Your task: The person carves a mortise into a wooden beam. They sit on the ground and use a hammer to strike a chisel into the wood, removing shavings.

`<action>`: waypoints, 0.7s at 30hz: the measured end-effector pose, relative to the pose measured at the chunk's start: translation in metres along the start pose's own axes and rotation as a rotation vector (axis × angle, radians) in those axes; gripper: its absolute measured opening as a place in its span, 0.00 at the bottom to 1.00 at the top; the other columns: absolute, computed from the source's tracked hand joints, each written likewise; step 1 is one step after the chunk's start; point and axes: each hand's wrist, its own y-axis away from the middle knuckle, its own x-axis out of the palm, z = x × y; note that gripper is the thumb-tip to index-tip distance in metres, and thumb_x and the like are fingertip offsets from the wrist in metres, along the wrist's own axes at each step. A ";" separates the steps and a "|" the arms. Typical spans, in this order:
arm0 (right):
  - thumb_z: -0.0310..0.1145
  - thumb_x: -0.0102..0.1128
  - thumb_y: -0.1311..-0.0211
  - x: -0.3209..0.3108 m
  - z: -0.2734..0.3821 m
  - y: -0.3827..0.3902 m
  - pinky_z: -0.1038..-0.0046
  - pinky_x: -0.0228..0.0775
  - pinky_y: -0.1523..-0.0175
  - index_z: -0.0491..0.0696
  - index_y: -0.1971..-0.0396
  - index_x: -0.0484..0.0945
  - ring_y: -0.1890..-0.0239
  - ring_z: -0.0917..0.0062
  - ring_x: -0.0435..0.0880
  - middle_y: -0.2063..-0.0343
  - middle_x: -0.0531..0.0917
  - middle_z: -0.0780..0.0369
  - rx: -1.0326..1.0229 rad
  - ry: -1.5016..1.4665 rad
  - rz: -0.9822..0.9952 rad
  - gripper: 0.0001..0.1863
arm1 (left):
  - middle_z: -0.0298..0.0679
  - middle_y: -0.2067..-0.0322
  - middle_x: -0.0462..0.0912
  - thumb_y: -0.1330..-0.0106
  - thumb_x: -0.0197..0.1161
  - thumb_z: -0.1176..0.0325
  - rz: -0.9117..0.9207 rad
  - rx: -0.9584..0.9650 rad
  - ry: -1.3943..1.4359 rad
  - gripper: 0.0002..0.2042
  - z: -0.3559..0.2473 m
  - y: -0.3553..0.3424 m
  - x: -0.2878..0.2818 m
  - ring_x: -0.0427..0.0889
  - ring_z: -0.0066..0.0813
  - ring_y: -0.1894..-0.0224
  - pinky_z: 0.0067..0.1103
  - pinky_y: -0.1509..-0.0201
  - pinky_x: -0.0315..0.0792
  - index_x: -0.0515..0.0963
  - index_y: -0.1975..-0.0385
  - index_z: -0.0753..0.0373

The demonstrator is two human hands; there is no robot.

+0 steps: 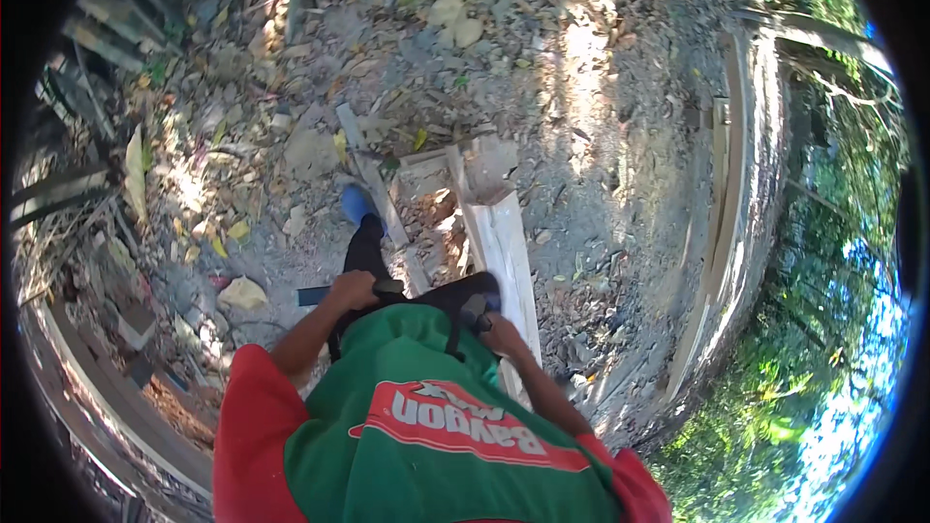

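Probably an outdoor yard worksite: dirt ground [620,165], dry leaves [455,19], scrap planks [504,242], trees [833,261].

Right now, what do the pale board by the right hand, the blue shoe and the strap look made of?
Pale board: wood, raw and unpainted, going by the grain lines and rough pale face. Blue shoe: probably rubber or plastic; smooth, even blue, though it is small in view. Black strap near the right hand: likely woven fabric, matte and flat. The left hand grips a dark object; material unclear.
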 end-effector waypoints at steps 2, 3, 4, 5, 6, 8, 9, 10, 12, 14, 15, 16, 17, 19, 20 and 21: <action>0.35 0.61 0.52 -0.029 0.013 -0.019 0.60 0.73 0.57 0.46 0.65 0.76 0.62 0.56 0.82 0.71 0.81 0.51 -0.182 0.306 0.042 0.14 | 0.51 0.63 0.84 0.52 0.67 0.56 -0.045 -0.016 0.088 0.20 -0.017 -0.006 0.012 0.83 0.49 0.58 0.39 0.50 0.77 0.82 0.63 0.62; 0.34 0.61 0.53 -0.048 0.028 -0.026 0.58 0.73 0.56 0.47 0.64 0.75 0.61 0.55 0.82 0.71 0.80 0.51 -0.171 0.441 0.079 0.14 | 0.51 0.63 0.84 0.52 0.66 0.57 -0.081 -0.035 0.148 0.19 -0.023 -0.011 0.019 0.83 0.49 0.58 0.39 0.50 0.77 0.82 0.63 0.63; 0.34 0.60 0.53 -0.070 0.045 -0.031 0.57 0.74 0.55 0.47 0.63 0.75 0.61 0.54 0.81 0.72 0.80 0.51 -0.163 0.582 0.115 0.15 | 0.51 0.63 0.84 0.52 0.65 0.58 -0.121 -0.059 0.223 0.18 -0.029 -0.015 0.029 0.83 0.50 0.58 0.38 0.50 0.77 0.82 0.64 0.63; 0.34 0.60 0.53 -0.095 0.063 -0.040 0.53 0.74 0.54 0.48 0.58 0.74 0.60 0.54 0.82 0.69 0.82 0.50 -0.189 0.626 0.232 0.19 | 0.51 0.63 0.84 0.52 0.65 0.59 -0.170 -0.087 0.302 0.18 -0.036 -0.020 0.037 0.83 0.50 0.58 0.38 0.51 0.77 0.82 0.64 0.64; 0.35 0.60 0.53 -0.105 0.054 -0.051 0.54 0.74 0.55 0.48 0.58 0.75 0.61 0.54 0.82 0.69 0.82 0.49 -0.210 0.637 0.260 0.19 | 0.52 0.63 0.84 0.52 0.65 0.59 -0.212 -0.107 0.366 0.17 -0.043 -0.024 0.039 0.83 0.50 0.59 0.38 0.51 0.77 0.82 0.65 0.64; 0.36 0.60 0.53 -0.132 0.027 -0.076 0.55 0.75 0.56 0.49 0.58 0.76 0.63 0.52 0.82 0.68 0.82 0.47 -0.252 0.650 0.319 0.19 | 0.53 0.65 0.84 0.53 0.65 0.60 -0.172 -0.131 0.508 0.17 -0.061 -0.026 0.037 0.83 0.50 0.59 0.37 0.53 0.77 0.82 0.66 0.65; 0.36 0.61 0.53 -0.149 0.017 -0.087 0.57 0.75 0.56 0.48 0.59 0.76 0.64 0.53 0.82 0.68 0.82 0.48 -0.268 0.598 0.374 0.19 | 0.53 0.65 0.84 0.53 0.65 0.60 -0.156 -0.146 0.577 0.17 -0.069 -0.025 0.033 0.83 0.50 0.60 0.37 0.54 0.77 0.82 0.67 0.66; 0.36 0.62 0.52 -0.170 0.005 -0.095 0.58 0.76 0.57 0.47 0.59 0.76 0.65 0.55 0.83 0.68 0.83 0.49 -0.282 0.548 0.432 0.18 | 0.53 0.66 0.84 0.53 0.65 0.60 -0.141 -0.149 0.641 0.18 -0.079 -0.022 0.034 0.84 0.49 0.60 0.36 0.55 0.77 0.82 0.66 0.66; 0.35 0.64 0.52 -0.207 -0.001 -0.106 0.62 0.76 0.58 0.45 0.62 0.77 0.66 0.60 0.84 0.70 0.83 0.52 -0.162 0.422 0.568 0.17 | 0.53 0.68 0.84 0.53 0.65 0.60 -0.129 -0.150 0.781 0.18 -0.112 -0.015 0.043 0.84 0.48 0.62 0.35 0.57 0.77 0.82 0.66 0.67; 0.33 0.66 0.51 -0.256 0.006 -0.119 0.66 0.76 0.58 0.44 0.65 0.77 0.67 0.68 0.85 0.72 0.83 0.57 0.102 0.288 0.695 0.14 | 0.52 0.71 0.84 0.54 0.65 0.60 -0.074 -0.147 0.870 0.18 -0.150 -0.026 0.050 0.85 0.45 0.65 0.34 0.59 0.76 0.82 0.66 0.67; 0.31 0.66 0.50 -0.273 -0.010 -0.142 0.67 0.77 0.60 0.43 0.65 0.76 0.68 0.70 0.84 0.73 0.83 0.58 0.101 0.242 0.759 0.13 | 0.51 0.73 0.84 0.54 0.66 0.59 -0.070 -0.094 0.915 0.18 -0.165 -0.046 0.064 0.85 0.43 0.67 0.33 0.61 0.76 0.82 0.66 0.66; 0.30 0.66 0.50 -0.285 -0.034 -0.168 0.69 0.77 0.62 0.43 0.66 0.76 0.70 0.73 0.84 0.73 0.82 0.59 0.103 0.176 0.828 0.12 | 0.50 0.73 0.84 0.54 0.67 0.59 -0.038 -0.058 0.920 0.19 -0.180 -0.074 0.069 0.85 0.42 0.67 0.33 0.61 0.76 0.82 0.67 0.67; 0.28 0.67 0.49 -0.290 -0.058 -0.201 0.70 0.77 0.65 0.43 0.66 0.76 0.71 0.76 0.84 0.74 0.82 0.61 0.108 0.105 0.905 0.11 | 0.50 0.74 0.84 0.54 0.67 0.58 -0.003 -0.030 0.921 0.19 -0.190 -0.105 0.076 0.85 0.41 0.68 0.33 0.61 0.76 0.82 0.67 0.67; 0.27 0.66 0.48 -0.290 -0.093 -0.277 0.73 0.76 0.71 0.43 0.66 0.75 0.75 0.77 0.82 0.76 0.80 0.60 0.155 0.029 0.841 0.11 | 0.49 0.74 0.84 0.52 0.69 0.56 0.105 -0.095 0.952 0.21 -0.215 -0.152 0.070 0.84 0.39 0.69 0.31 0.62 0.75 0.82 0.66 0.69; 0.27 0.65 0.47 -0.281 -0.110 -0.319 0.74 0.76 0.74 0.44 0.66 0.75 0.78 0.78 0.82 0.77 0.80 0.60 0.176 -0.029 0.811 0.10 | 0.46 0.75 0.83 0.51 0.69 0.55 -0.057 -0.136 0.949 0.20 -0.229 -0.178 0.076 0.83 0.36 0.71 0.31 0.63 0.74 0.81 0.67 0.68; 0.27 0.65 0.47 -0.274 -0.118 -0.355 0.75 0.74 0.77 0.43 0.67 0.73 0.81 0.78 0.80 0.79 0.78 0.61 0.170 -0.054 0.757 0.10 | 0.43 0.76 0.83 0.50 0.70 0.54 -0.234 -0.172 0.913 0.20 -0.232 -0.202 0.077 0.81 0.33 0.73 0.30 0.65 0.73 0.81 0.69 0.68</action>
